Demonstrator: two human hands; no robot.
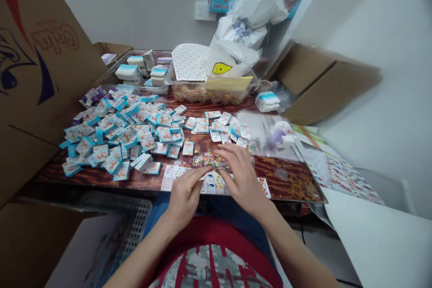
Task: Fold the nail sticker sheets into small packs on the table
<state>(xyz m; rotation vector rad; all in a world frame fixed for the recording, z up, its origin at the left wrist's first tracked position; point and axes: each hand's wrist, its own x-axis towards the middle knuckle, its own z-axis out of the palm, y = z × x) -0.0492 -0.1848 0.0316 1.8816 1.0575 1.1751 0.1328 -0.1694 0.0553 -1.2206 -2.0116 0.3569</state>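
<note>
I'm watching my left hand [184,195] and right hand [243,179] pinching a small clear packet of colourful beads [209,159], both grips clamped on it above a printed sheet [173,177] on the wooden desk [202,105]. A heap of blue-edged printed packets [118,135] is lying beyond the left hand, well within reach.

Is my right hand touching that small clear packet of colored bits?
Touching: the head view shows the right hand lying against the right edge of the packet, with no gap visible.
</note>
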